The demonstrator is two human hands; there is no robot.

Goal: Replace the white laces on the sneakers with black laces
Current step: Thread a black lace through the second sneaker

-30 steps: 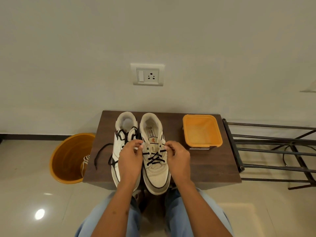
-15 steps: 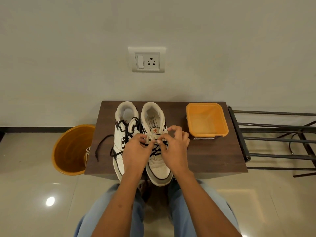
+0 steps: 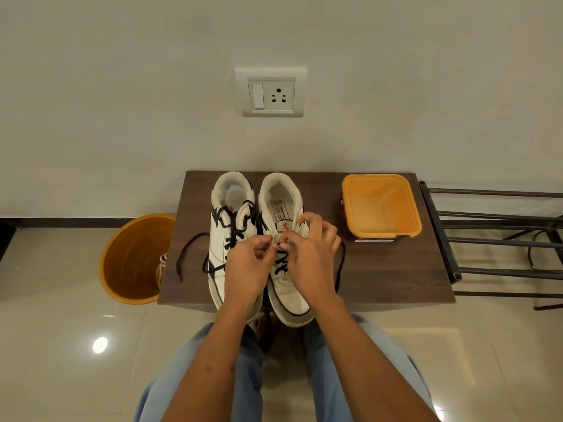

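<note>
On the brown table [image 3: 380, 278], against its near edge, sit both white sneakers, toes toward the person. Right sneaker [image 3: 286, 239] is the one in work: black lace [image 3: 281, 263] crossed through the lower eyelets, upper eyelets not yet threaded as far as I can see.

Left hand [image 3: 246, 269] and right hand [image 3: 313, 260] meet over that sneaker's tongue, about mid-lacing. Both have thumb and forefinger pressed together on something small; looks like the lace end or an eyelet flap, too small to say which hand has the tip. Remaining right-hand fingers are curled above the tongue. One loose tail of the lace hangs right of the sneaker [image 3: 341, 269] toward the table's near edge.

Left sneaker [image 3: 231, 236], touching the right one, looks laced in black to the top, with a slack end [image 3: 185, 254] trailing over the table's left part.

Step in hand, my read: feed the lace tip through the next eyelet.
- steady the eyelet flap with one hand, push the tip with the other
- pull slack through evenly, keep the lace flat, no twist
- match the crossing pattern on the left sneaker
- check tail lengths stay equal before going up

Right part of the table: orange square container [image 3: 382, 208]. Left of the table, on the floor: orange bucket [image 3: 131, 260] with something pale inside, maybe the old laces, can't confirm. Right of the table: dark metal rack [image 3: 487, 239].
</note>
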